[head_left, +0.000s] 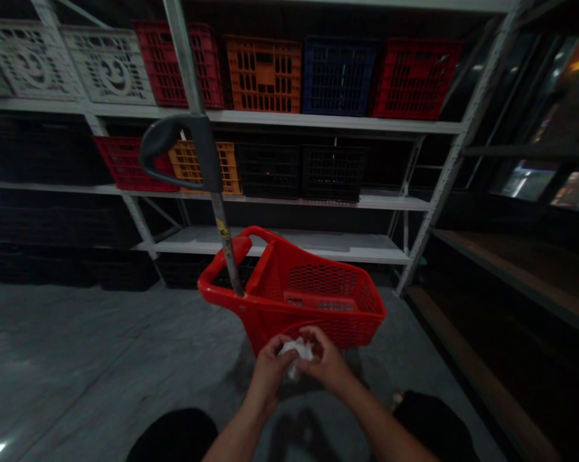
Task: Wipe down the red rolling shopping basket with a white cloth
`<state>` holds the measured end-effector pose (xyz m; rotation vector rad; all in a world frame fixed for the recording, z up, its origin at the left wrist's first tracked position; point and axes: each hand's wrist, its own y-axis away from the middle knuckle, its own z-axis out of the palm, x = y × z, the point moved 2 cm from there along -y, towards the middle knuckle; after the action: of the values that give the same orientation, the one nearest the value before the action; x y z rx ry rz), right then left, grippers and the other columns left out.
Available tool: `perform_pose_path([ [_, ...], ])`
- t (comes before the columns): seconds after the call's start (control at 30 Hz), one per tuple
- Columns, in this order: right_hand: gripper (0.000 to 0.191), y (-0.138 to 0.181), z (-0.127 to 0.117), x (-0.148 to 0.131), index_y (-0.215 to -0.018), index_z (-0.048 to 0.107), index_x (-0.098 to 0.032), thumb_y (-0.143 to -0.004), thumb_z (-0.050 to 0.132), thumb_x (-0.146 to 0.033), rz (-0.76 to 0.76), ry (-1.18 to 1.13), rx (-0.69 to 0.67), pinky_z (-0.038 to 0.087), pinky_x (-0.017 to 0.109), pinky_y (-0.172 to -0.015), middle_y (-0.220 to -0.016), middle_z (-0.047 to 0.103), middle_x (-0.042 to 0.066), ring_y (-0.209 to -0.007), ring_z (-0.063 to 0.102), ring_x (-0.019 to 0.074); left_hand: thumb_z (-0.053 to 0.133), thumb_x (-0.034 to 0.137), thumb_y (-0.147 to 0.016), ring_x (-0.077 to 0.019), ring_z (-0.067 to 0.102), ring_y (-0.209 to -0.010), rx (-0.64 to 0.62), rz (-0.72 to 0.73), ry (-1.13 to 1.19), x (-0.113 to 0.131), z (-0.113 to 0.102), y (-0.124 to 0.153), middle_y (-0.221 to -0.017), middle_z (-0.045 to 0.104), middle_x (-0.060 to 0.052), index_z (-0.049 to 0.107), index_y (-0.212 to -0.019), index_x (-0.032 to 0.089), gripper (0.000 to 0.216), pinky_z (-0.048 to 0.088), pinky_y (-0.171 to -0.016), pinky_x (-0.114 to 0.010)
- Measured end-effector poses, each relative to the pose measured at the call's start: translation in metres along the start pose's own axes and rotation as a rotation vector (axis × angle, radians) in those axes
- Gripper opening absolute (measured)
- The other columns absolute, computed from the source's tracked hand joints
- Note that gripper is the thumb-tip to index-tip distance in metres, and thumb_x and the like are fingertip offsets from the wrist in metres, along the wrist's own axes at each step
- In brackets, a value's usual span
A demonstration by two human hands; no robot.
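Note:
Between my two hands is a crumpled white piece of tissue or thin cloth [296, 348]; which of the two it is I cannot tell. My left hand [271, 367] pinches its left side with curled fingers. On the other side, the thumb and fingers of my right hand [325, 360] close around it. Just beyond my hands stands a red plastic shopping cart [313, 321], its basket open at the top. A metal pole with a dark grey loop handle [205, 154] rises from the cart's left end.
Behind the cart, a white metal shelf rack [289, 119] carries red, blue, black and white crates and an orange crate [264, 74]. Wooden shelves [520, 269] run along the right. My dark-clothed knees flank my arms above the grey concrete floor [77, 359].

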<state>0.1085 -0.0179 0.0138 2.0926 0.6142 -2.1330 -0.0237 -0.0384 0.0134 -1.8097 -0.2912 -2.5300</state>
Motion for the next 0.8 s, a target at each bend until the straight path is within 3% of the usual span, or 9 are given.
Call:
perform_pose_path([
  [0.1, 0.018, 0.001, -0.008, 0.008, -0.068, 0.058, -0.015, -0.065, 0.065, -0.031, 0.050, -0.053, 0.065, 0.037, 0.020, -0.054, -0.061, 0.055, -0.003, -0.057, 0.050, 0.0101, 0.074, 0.024, -0.046, -0.0111, 0.055, -0.058, -0.089, -0.045, -0.050, 0.004, 0.001, 0.005, -0.067, 0.062, 0.001, 0.056, -0.075, 0.016, 0.035, 0.041, -0.055, -0.021],
  [0.23, 0.028, -0.005, -0.021, 0.001, -0.063, 0.057, -0.014, -0.070, 0.061, -0.040, 0.168, -0.280, 0.097, 0.034, 0.019, -0.049, -0.055, 0.052, -0.003, -0.050, 0.045, 0.0081, 0.075, 0.031, -0.047, -0.0097, 0.052, -0.056, -0.247, -0.117, -0.155, 0.008, -0.002, 0.012, -0.062, 0.060, 0.000, 0.059, -0.067, 0.012, 0.031, 0.038, -0.053, -0.020],
  [0.43, 0.030, -0.003, -0.018, -0.018, -0.071, 0.055, -0.016, -0.068, 0.063, -0.045, 0.193, -0.474, 0.158, 0.038, 0.020, -0.052, -0.063, 0.057, -0.001, -0.055, 0.051, 0.0102, 0.073, 0.037, -0.052, -0.0052, 0.042, -0.043, -0.114, -0.036, -0.226, 0.013, -0.019, 0.009, -0.048, 0.053, 0.004, 0.055, -0.057, 0.013, 0.030, 0.030, -0.044, -0.017],
  [0.53, 0.034, -0.007, -0.021, -0.014, -0.071, 0.056, -0.016, -0.073, 0.055, -0.049, 0.179, -0.340, 0.185, 0.038, 0.021, -0.051, -0.060, 0.056, 0.000, -0.053, 0.050, 0.0116, 0.069, 0.032, -0.060, -0.0092, 0.053, -0.056, -0.181, -0.037, -0.011, 0.023, -0.019, 0.015, -0.062, 0.061, 0.000, 0.059, -0.069, 0.013, 0.024, 0.040, -0.055, -0.020],
  [0.63, 0.033, -0.011, -0.029, -0.011, -0.066, 0.056, -0.016, -0.074, 0.053, -0.047, 0.072, 0.006, 0.244, 0.038, 0.022, -0.053, -0.059, 0.054, 0.000, -0.055, 0.049, 0.0125, 0.063, 0.030, -0.067, -0.0158, 0.059, -0.072, -0.247, -0.085, 0.201, 0.033, -0.015, 0.023, -0.081, 0.065, -0.007, 0.060, -0.090, 0.013, 0.028, 0.045, -0.068, -0.027],
  [0.73, 0.023, -0.004, -0.033, -0.022, -0.081, 0.061, -0.017, -0.074, 0.054, -0.038, -0.109, 0.289, 0.350, 0.042, 0.024, -0.065, -0.078, 0.058, 0.003, -0.072, 0.053, 0.0148, 0.061, 0.028, -0.070, -0.0183, 0.060, -0.079, -0.197, -0.078, 0.262, 0.038, -0.015, 0.024, -0.089, 0.066, -0.010, 0.059, -0.096, 0.012, 0.031, 0.046, -0.072, -0.029],
  [0.8, 0.029, 0.004, -0.025, -0.033, -0.097, 0.059, -0.020, -0.072, 0.057, -0.033, -0.180, 0.353, 0.310, 0.043, 0.025, -0.071, -0.094, 0.057, 0.005, -0.080, 0.054, 0.0157, 0.061, 0.028, -0.070, -0.0186, 0.061, -0.080, -0.149, -0.063, 0.254, 0.037, -0.016, 0.023, -0.091, 0.065, -0.010, 0.059, -0.097, 0.012, 0.031, 0.047, -0.072, -0.028],
])
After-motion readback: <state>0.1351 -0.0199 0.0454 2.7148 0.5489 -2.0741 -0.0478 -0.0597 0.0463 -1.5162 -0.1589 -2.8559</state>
